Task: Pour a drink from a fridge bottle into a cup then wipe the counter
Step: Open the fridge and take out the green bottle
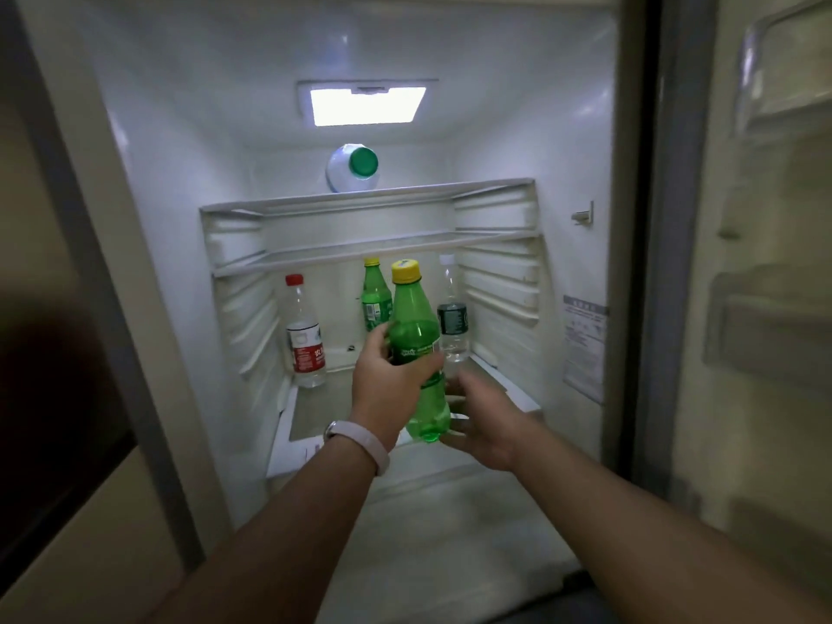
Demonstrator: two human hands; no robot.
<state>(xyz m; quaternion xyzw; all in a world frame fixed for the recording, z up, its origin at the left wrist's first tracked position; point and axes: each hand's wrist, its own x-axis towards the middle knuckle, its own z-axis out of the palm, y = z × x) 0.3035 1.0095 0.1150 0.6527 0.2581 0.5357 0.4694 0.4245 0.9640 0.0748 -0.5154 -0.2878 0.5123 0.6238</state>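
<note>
While left hand [391, 384] grips green Sprite bottle [416, 353], right hand [484, 421] open beneath.

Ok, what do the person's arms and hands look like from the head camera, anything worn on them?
Both forearms are bare, with no sleeves in view. The left hand has a pale pinkish band around its wrist, likely a watch or fitness strap. The right hand has no gloves, rings or wristwear visible.
</note>
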